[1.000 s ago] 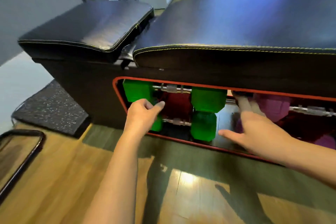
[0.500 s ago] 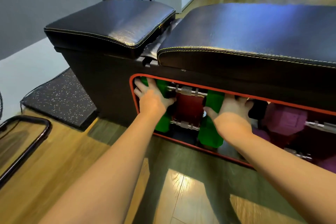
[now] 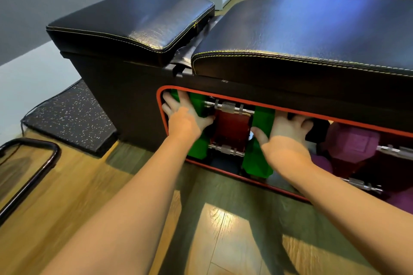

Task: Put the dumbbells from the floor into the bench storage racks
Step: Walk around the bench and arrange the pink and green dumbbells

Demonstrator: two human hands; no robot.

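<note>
The black padded bench (image 3: 301,35) has a red-rimmed storage opening (image 3: 288,109) in its side. Two green dumbbells lie stacked in its left end, across a red rack (image 3: 232,128). The upper green dumbbell (image 3: 228,106) shows its silver handle. The lower green dumbbell (image 3: 257,163) sits under it. My left hand (image 3: 183,120) presses with spread fingers on the upper dumbbell's left head. My right hand (image 3: 286,138) lies flat on its right head, with the fingertips reaching into the dark behind. Purple dumbbells (image 3: 353,143) fill the racks further right.
A smaller black seat pad (image 3: 134,20) tops the bench's left end. A speckled rubber mat (image 3: 67,118) lies on the wooden floor to the left, and a black metal tube frame (image 3: 44,163) stands at the left edge. White furniture stands behind the bench.
My left hand has gone from the lower green head up to the upper left head. My right hand has left the purple dumbbells and come left onto the upper right green head.
</note>
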